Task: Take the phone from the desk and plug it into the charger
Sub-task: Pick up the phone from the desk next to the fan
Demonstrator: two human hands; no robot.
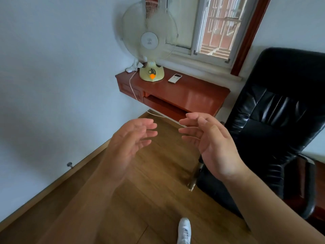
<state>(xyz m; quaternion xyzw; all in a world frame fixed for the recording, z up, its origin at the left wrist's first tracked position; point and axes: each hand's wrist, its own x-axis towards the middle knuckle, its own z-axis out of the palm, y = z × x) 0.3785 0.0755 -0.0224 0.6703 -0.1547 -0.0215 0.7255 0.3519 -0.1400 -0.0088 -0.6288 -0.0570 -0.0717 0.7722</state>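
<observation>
Hands, left [131, 138] and right [209, 140], hover empty with fingers spread; white phone [174, 78] lies on desk [193, 95], no writing legible

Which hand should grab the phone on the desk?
Probably the right hand. Both hands are open and empty, but the small white rectangular phone lies on the red-brown wooden desk more on its side; the left hand is further over.

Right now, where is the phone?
In the head view, the phone lies flat on the red-brown desk below the window, just right of the fan. Neither hand touches it.
</observation>
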